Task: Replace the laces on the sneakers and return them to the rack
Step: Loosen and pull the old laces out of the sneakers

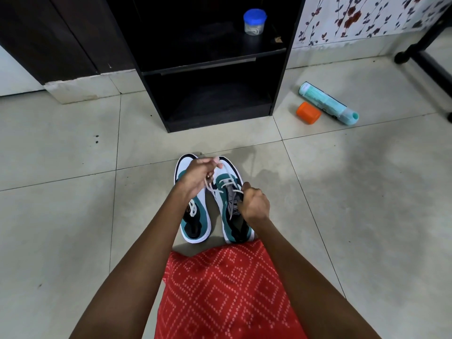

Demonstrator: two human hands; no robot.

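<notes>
While the black rack [208, 66] stands at upper centre, the left sneaker [198, 221] and right sneaker [234, 226] lie side by side at mid-frame, toes pointing up toward it. The left hand [199, 174] pinches the end of the white lace [228, 184], drawn taut toward the upper left. The right hand [254, 204] sits on the right sneaker, its curled fingers gripping the lace beside the tongue.

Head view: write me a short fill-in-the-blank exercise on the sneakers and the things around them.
Both sneakers stand on the tiled ____, in front of the rack. The left hand and the right hand pull on a ____ lace. The jar in the rack has a ____ lid. Near the teal bottle lies an ____ cap.
Missing: floor; white; blue; orange.
</notes>
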